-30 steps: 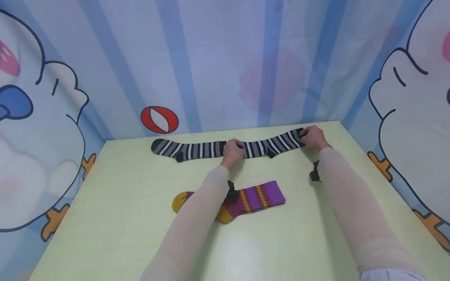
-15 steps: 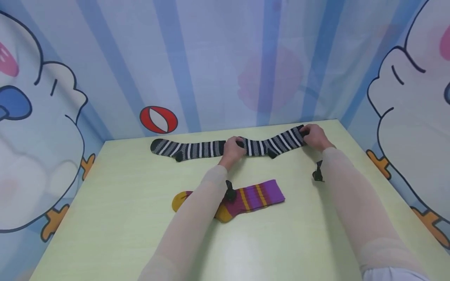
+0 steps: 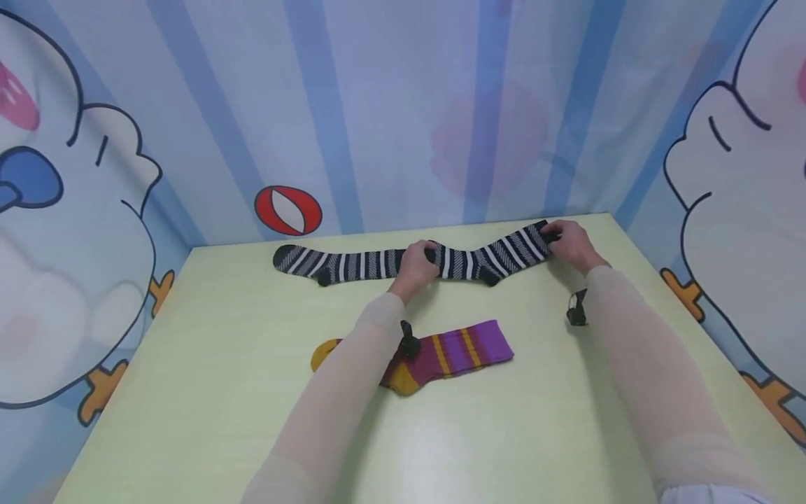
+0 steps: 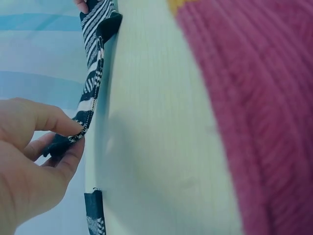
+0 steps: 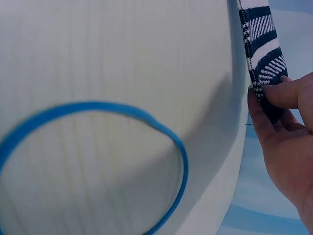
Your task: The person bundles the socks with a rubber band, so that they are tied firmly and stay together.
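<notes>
My left hand pinches the black cuff of a black-and-white striped sock between thumb and fingers. At that sock's other end, my right hand grips the black toe. Between the hands the sock stretches out along the far side of the table; in the left wrist view, the sock shows its narrow edge. A matching striped sock lies flat to the left, its cuff close to my left hand. Nearer me is a purple, maroon and yellow sock, partly hidden under my left forearm; whether it is doubled I cannot tell.
The pale yellow table ends at the back against a blue striped backdrop with printed cartoon figures. Small black devices hang at both wrists. A blurred blue loop crosses the right wrist view close to the camera.
My right hand has moved slightly to the right and away with the striped sock's toe. My left hand keeps its hold on the cuff, nearly in place. The other socks lie as before.
</notes>
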